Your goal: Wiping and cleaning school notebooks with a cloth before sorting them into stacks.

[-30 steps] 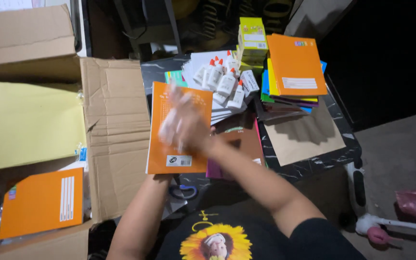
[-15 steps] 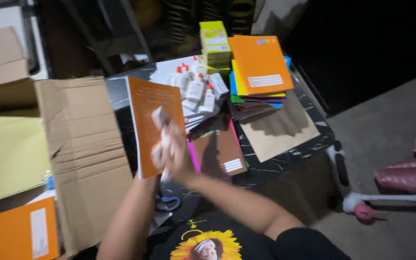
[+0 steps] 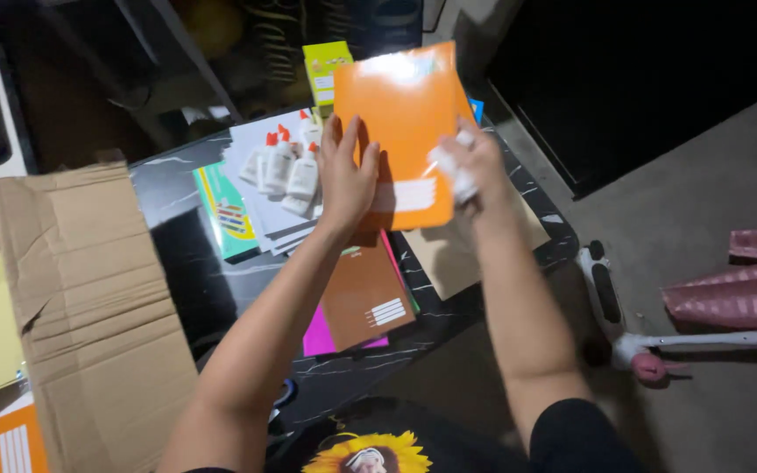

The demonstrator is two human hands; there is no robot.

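Note:
My left hand (image 3: 346, 171) lies flat on the left edge of an orange notebook (image 3: 413, 114), which is held up over the dark marbled table (image 3: 181, 263). My right hand (image 3: 470, 166) grips its right edge while clutching a crumpled white cloth (image 3: 450, 168). Below the notebook, a brown notebook (image 3: 365, 298) rests on a pink sheet (image 3: 317, 337).
Several white glue bottles with orange caps (image 3: 286, 166) lie on white papers next to a green booklet (image 3: 225, 210). A yellow-green box (image 3: 326, 70) stands at the back. An open cardboard box (image 3: 81, 307) sits at left. A scooter (image 3: 659, 342) lies on the floor at right.
The view swung right. I moved the orange notebook from the left side, near the cardboard box, up and over the right part of the table, with both hands now on it.

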